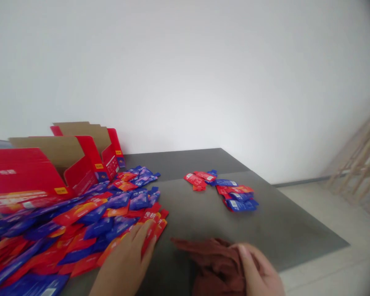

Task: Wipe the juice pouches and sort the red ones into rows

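The right hand is placed at the lower right of the frame. A brown cloth is gripped between its thumb and fingers; the cloth lies bunched at the bottom centre, with 1 corner extended toward the left. The left hand is positioned at the bottom, left of centre. Its fingers are laid against red packets at the right edge of a large pile; whether these are pinched or only touched cannot be told, as the area is blurred.

The mixed pile, made up of red and blue packets, is spread over the lower left of the frame, with packets overlapped in several layers. The desk is dark grey, and all packets are supported on it. 2 smaller groups are located right of centre: 1 mainly red group and, just beside it, 1 mixed group in which red and blue packets are stacked.

2 red cardboard boxes with raised flaps are set at the left, behind the pile. Wooden slats are seen at the far right.
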Action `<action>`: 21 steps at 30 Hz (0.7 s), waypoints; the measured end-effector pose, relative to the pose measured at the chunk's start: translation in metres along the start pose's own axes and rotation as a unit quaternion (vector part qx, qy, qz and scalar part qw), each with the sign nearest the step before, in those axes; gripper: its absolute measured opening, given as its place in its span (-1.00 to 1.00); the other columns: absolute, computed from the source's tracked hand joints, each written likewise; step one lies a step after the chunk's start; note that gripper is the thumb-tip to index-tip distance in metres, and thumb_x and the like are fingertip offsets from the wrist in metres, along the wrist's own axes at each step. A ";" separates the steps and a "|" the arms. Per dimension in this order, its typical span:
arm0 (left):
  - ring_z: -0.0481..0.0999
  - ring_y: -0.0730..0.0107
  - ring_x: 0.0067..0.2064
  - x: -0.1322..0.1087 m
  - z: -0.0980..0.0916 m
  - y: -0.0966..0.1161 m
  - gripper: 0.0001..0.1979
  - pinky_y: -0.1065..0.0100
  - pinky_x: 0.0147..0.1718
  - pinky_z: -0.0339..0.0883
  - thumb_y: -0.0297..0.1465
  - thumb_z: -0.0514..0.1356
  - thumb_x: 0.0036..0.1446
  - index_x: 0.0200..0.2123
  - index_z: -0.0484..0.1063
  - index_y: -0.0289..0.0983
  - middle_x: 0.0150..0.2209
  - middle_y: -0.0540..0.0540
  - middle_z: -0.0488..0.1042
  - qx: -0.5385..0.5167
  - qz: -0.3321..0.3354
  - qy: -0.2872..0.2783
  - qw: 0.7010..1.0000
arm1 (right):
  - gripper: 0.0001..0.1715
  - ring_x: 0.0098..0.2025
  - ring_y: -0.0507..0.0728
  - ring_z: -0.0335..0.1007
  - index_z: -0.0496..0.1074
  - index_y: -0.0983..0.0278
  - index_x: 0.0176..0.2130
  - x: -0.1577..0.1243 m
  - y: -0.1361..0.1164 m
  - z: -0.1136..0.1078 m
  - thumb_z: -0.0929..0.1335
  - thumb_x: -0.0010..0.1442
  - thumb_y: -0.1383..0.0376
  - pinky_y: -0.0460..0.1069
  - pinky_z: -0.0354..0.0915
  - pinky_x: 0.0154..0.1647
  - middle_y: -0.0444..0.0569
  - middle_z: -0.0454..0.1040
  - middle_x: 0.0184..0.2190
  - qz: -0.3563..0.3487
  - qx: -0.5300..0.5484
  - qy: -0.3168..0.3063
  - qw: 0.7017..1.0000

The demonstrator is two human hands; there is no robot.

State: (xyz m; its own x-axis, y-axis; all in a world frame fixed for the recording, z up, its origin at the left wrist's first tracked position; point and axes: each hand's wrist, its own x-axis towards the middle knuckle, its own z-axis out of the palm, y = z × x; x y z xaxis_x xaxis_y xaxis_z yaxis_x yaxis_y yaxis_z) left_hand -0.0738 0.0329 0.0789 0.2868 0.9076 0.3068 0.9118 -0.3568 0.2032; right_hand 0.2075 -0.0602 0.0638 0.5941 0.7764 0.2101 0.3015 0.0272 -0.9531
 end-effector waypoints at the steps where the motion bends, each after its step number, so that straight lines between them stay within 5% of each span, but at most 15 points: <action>1: 0.43 0.13 0.16 0.001 0.002 0.011 -0.58 0.12 0.10 0.35 -0.29 -0.01 0.26 0.14 0.36 -0.20 0.14 -0.18 0.45 -0.009 0.018 0.002 1.000 | -0.51 -0.36 0.19 0.56 0.60 0.25 -0.44 0.005 -0.002 -0.010 0.37 0.07 -0.10 -0.08 0.44 -0.37 -0.01 0.62 -0.42 0.006 -0.002 0.042 0.999; 5: 0.47 0.20 0.12 0.023 -0.002 0.068 -0.53 0.18 0.00 0.43 -0.36 -0.03 0.30 0.26 0.19 -0.11 0.16 -0.10 0.43 -0.061 0.114 -0.020 0.991 | -0.58 -0.28 0.19 0.56 0.58 0.26 -0.34 0.019 0.000 -0.029 0.34 0.15 -0.01 -0.03 0.46 -0.26 0.02 0.63 -0.33 -0.029 -0.023 0.134 0.990; 9: 0.47 0.18 0.07 0.076 0.009 0.130 -0.54 0.14 0.02 0.39 -0.44 -0.02 0.28 0.24 0.20 -0.18 0.13 -0.15 0.42 -0.103 0.201 -0.063 0.972 | -0.54 -0.03 0.33 0.50 0.54 0.21 -0.08 0.021 0.030 -0.006 0.45 0.00 0.14 0.19 0.42 -0.01 0.07 0.57 -0.05 -0.165 -0.170 -0.014 0.971; 13: 0.42 0.15 0.11 0.139 0.055 0.181 -0.61 0.18 0.13 0.26 -0.38 0.06 0.27 0.15 0.31 -0.28 0.10 -0.20 0.44 -0.125 0.252 -0.095 0.955 | -0.28 0.21 0.48 0.26 0.45 0.15 0.09 0.018 0.061 0.017 0.49 -0.11 0.26 0.42 0.24 0.15 0.04 0.38 0.18 -0.223 -0.310 -0.114 0.917; 17: 0.41 -0.04 0.12 0.169 0.098 0.211 -0.39 0.07 0.12 0.26 -0.24 0.30 0.09 0.16 0.31 -0.39 0.09 -0.33 0.44 -0.123 0.272 -0.143 0.944 | -0.28 0.20 0.37 0.31 0.39 0.14 0.13 0.016 0.069 0.019 0.47 -0.04 0.28 0.30 0.32 0.15 -0.02 0.36 0.20 -0.216 -0.305 -0.120 0.920; 21: 0.38 -0.13 0.12 0.169 0.107 0.214 -0.39 -0.01 0.14 0.20 -0.33 0.33 0.03 0.13 0.33 -0.42 0.08 -0.40 0.43 -0.142 0.266 -0.176 0.937 | -0.28 0.15 0.36 0.37 0.44 0.14 0.07 0.016 0.062 0.019 0.52 -0.12 0.26 0.28 0.35 0.13 -0.03 0.44 0.14 -0.217 -0.273 -0.083 0.934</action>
State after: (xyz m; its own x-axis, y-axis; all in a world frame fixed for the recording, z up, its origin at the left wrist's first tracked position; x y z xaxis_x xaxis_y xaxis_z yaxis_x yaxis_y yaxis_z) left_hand 0.2010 0.1339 0.0744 0.8035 0.5831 0.1198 0.5114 -0.7791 0.3625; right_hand 0.2215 -0.0343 0.0040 0.2170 0.8550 0.4711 0.8488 0.0732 -0.5237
